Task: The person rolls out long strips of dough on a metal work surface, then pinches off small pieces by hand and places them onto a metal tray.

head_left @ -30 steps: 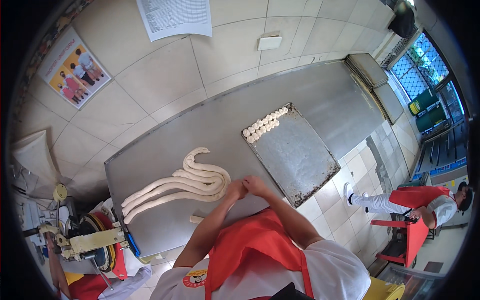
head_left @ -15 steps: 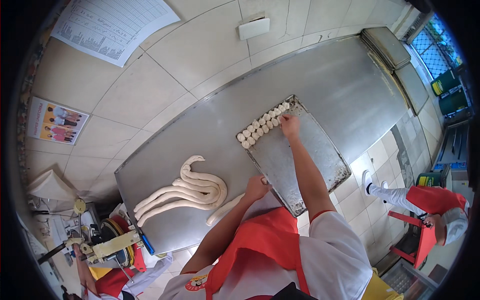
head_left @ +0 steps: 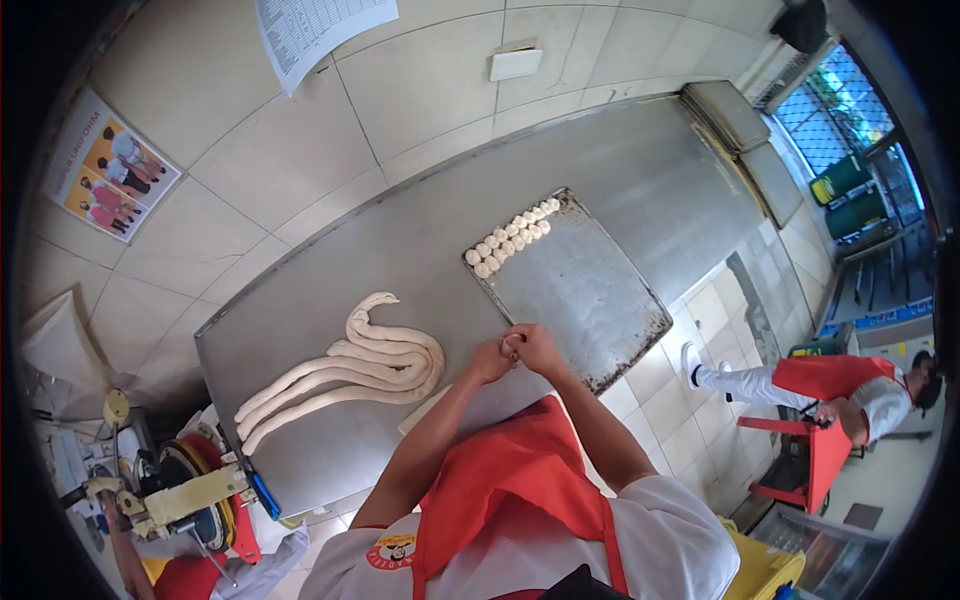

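Note:
My left hand (head_left: 492, 360) and my right hand (head_left: 535, 348) meet over the near edge of the steel table (head_left: 640, 170), both closed around a small piece of dough (head_left: 512, 345). A short rope end of dough (head_left: 425, 410) trails from them toward the left. Long pale dough ropes (head_left: 360, 365) lie coiled on the table to my left. Right beside my hands lies a metal baking tray (head_left: 585, 290) with several small dough balls (head_left: 510, 238) in rows along its far edge.
A tiled wall with a poster (head_left: 110, 180) and a paper sheet (head_left: 320, 25) backs the table. A machine with a yellow part (head_left: 185, 495) stands at lower left. Another person in a red apron (head_left: 830, 385) bends over on the tiled floor at right.
My right hand has come back from the dough balls at the tray's far edge and joined my left hand on the dough piece at the table's near edge.

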`<state>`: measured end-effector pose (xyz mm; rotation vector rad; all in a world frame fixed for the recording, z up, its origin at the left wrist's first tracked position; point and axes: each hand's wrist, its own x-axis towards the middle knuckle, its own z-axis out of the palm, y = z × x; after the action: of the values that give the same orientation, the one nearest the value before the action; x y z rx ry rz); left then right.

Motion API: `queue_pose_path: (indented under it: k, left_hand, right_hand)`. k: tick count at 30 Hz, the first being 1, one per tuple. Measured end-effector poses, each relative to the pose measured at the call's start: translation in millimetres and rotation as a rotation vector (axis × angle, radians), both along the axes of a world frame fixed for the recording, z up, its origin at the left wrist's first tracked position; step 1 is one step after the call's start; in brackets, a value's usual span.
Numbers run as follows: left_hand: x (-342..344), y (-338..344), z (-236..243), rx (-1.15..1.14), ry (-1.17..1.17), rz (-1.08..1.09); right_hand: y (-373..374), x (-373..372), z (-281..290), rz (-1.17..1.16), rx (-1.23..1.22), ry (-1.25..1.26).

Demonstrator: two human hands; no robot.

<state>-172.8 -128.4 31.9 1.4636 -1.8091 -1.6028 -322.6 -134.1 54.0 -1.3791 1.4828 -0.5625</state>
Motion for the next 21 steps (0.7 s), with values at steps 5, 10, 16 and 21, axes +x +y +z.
queue_pose_path:
  k: [5,10,16,21]
  left_hand:
    - [-22,6,12,-0.216,-0.352,-0.068]
    - [-6,-20,-20,-0.126,-0.566,-0.289]
    - [32,-54,-31,0.118,-0.526,0.108]
    - [29,-39,-21,0.133,-0.470,0.116]
  right_hand:
    - [24,13,-6,-0.089,-0.241,0.291]
    - [-9,-15,-18,0.409,-0.178,0.242]
    - [-94,-104,-65,0.065,0.038,-0.257]
    - [-220,-103,-63,-0.494,-0.180,-0.048]
